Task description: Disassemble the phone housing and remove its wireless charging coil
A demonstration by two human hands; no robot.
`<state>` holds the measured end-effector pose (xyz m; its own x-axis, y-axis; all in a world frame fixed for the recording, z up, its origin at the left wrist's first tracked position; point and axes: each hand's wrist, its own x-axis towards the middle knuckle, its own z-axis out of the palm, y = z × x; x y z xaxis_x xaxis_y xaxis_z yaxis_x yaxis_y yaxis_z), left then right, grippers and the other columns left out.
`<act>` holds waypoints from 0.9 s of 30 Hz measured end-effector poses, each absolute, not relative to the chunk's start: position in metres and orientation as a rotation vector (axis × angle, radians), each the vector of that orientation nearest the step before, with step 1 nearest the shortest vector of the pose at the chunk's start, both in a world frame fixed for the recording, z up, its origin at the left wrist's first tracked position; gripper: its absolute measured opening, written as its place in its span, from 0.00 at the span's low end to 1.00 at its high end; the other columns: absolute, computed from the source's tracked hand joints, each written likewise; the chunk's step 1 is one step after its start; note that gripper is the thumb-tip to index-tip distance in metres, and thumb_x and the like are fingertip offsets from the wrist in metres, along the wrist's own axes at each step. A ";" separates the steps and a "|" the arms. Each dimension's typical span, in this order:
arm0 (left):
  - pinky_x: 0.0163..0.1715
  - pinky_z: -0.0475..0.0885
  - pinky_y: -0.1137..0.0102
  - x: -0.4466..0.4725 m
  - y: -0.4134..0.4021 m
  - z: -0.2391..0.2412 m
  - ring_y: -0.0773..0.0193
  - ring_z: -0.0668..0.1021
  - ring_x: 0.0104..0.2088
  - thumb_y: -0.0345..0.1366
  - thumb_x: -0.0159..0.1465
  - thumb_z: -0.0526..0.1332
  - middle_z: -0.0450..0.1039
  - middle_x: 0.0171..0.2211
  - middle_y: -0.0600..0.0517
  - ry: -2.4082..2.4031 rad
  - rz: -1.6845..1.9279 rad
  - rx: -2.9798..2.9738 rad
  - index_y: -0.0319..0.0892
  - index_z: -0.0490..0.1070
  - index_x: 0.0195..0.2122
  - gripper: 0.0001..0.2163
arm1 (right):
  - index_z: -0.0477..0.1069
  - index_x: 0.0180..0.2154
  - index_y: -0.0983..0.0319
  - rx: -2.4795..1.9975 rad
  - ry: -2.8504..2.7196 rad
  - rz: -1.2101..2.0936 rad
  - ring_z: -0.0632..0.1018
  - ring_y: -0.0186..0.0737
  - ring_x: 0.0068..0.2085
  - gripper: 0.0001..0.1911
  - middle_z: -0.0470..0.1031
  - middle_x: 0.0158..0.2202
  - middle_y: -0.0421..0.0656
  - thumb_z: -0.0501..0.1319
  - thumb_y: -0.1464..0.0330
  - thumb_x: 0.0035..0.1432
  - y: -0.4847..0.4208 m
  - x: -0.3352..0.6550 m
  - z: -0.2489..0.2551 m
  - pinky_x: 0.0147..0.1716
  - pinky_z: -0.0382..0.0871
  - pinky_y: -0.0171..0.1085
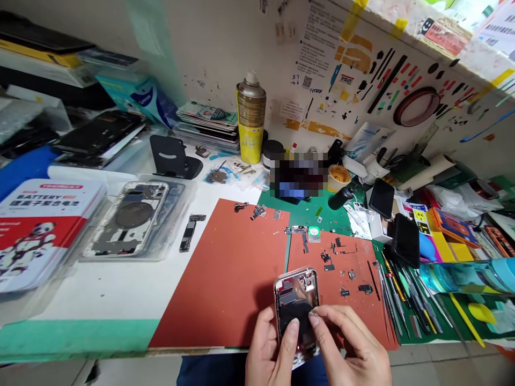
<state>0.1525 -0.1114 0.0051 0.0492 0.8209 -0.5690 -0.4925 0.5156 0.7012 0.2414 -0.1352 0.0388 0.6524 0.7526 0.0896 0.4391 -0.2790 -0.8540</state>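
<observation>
An opened phone housing point(296, 303) with a shiny metal frame and a round black coil inside is held at the near edge of the bench. My left hand point(270, 351) grips its lower left side, thumb laid on the dark inner part. My right hand point(351, 346) pinches with thumb and forefinger at the housing's inner right side; what is between the fingertips is too small to make out. Small loose phone parts point(341, 268) lie on the red mat point(225, 268) behind the housing.
A second phone housing in a clear tray point(134, 217) and a battery box point(36, 225) lie at left. A yellow spray can point(250, 120) stands at the back. Tweezers and screwdrivers point(402, 295), black phones point(405, 238) and tape rolls crowd the right side.
</observation>
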 end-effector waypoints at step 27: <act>0.46 0.83 0.62 0.150 -0.109 0.011 0.47 0.87 0.47 0.55 0.58 0.74 0.87 0.46 0.45 1.206 0.977 0.415 0.44 0.75 0.47 0.24 | 0.81 0.47 0.59 -1.834 -0.730 0.578 0.82 0.42 0.38 0.21 0.82 0.40 0.47 0.73 0.54 0.57 -0.138 0.253 0.024 0.37 0.80 0.35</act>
<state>0.1500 -0.1085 0.0113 0.0337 0.8085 -0.5875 -0.4066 0.5481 0.7310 0.2529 -0.1378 0.0239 0.6992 0.7129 -0.0538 0.2155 -0.2820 -0.9349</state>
